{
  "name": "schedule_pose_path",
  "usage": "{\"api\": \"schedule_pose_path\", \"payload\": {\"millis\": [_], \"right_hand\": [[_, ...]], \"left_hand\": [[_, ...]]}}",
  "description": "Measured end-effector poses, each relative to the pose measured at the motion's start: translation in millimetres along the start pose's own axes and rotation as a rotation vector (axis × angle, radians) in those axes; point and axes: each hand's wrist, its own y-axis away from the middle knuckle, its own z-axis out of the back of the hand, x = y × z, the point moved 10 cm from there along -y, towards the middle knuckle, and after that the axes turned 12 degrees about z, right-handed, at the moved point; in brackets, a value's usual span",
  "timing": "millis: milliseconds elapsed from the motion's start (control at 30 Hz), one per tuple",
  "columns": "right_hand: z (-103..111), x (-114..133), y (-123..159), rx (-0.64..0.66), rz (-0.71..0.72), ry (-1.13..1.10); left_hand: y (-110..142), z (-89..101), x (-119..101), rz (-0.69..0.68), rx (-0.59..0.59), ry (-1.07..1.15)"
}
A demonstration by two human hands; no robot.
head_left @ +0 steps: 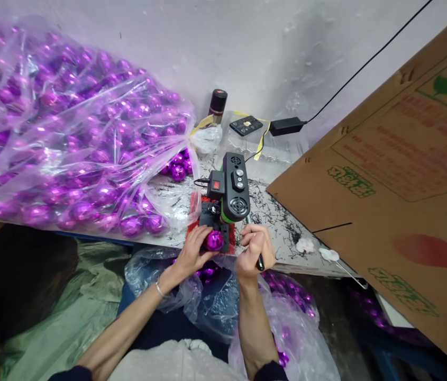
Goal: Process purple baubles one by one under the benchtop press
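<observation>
My left hand (pixel 191 253) is closed around a shiny purple faceted ball (pixel 214 241) at the table's near edge. The ball sits at the front of a small black machine (pixel 236 185) with round vents, buttons and a red switch. A red mat (pixel 231 244) shows under the machine's base. On the right, my right hand (pixel 255 248) is wrapped round a lever handle (pixel 261 263) with a black grip, which runs up to the machine's side.
A large clear bag of purple balls (pixel 88 143) fills the table's left side. Behind the machine are a black-capped can (pixel 218 101), a remote-like pad (pixel 246 125) and a power adapter (pixel 286 126). A big cardboard box (pixel 385 196) leans in from the right. Black scraps litter the tabletop (pixel 279 211).
</observation>
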Motion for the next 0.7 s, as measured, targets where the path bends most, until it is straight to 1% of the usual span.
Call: {"api": "schedule_pose_path", "payload": {"millis": [67, 100, 167, 200, 233, 267, 367, 400, 433, 467, 500, 567, 600, 633, 700], "right_hand": [[-1.1, -1.1, 5.9, 0.011, 0.004, 0.017], [-1.7, -2.3, 10.3, 0.016, 0.005, 0.020], [-2.2, -4.9, 18.5, 0.019, 0.005, 0.012], [-2.0, -5.8, 21.4, 0.017, 0.004, 0.004], [-1.8, -6.6, 23.3, 0.014, 0.002, -0.004], [-1.7, -7.5, 24.3, 0.013, -0.004, -0.011], [-2.1, -9.2, 23.9, 0.013, -0.026, -0.020], [-2.2, -9.0, 23.3, 0.010, -0.028, -0.021], [-2.0, -8.5, 22.7, 0.005, -0.027, -0.023], [-1.7, -7.9, 22.1, -0.003, -0.024, -0.025], [-1.6, -7.6, 21.8, -0.008, -0.023, -0.027], [-2.2, -7.8, 21.3, -0.008, -0.024, -0.028], [-2.6, -7.7, 20.9, -0.006, -0.021, -0.027], [-2.7, -7.2, 20.3, -0.004, -0.011, -0.024], [-3.1, -5.2, 18.7, 0.003, 0.016, -0.012]], "left_hand": [[35.2, 3.7, 0.1, -0.050, 0.009, -0.046], [53.6, 3.3, 3.5, -0.055, 0.036, -0.065], [88.3, -2.0, 15.0, -0.024, 0.137, -0.076], [103.5, -6.6, 23.2, 0.025, 0.207, -0.067], [117.1, -12.1, 33.0, 0.102, 0.286, -0.053], [129.4, -17.8, 44.0, 0.206, 0.369, -0.038], [162.3, -29.0, 73.7, 0.586, 0.626, -0.009], [170.8, -29.4, 78.1, 0.680, 0.710, -0.010], [176.2, -27.6, 78.9, 0.736, 0.785, -0.012], [178.0, -24.2, 76.9, 0.754, 0.845, -0.014], [177.0, -19.8, 73.0, 0.743, 0.890, -0.012], [171.8, -9.5, 65.4, 0.722, 0.929, 0.017], [170.7, -4.9, 62.5, 0.747, 0.937, 0.059], [172.2, -1.3, 59.9, 0.808, 0.947, 0.124], [181.4, 4.4, 49.7, 0.985, 0.970, 0.302]]}}
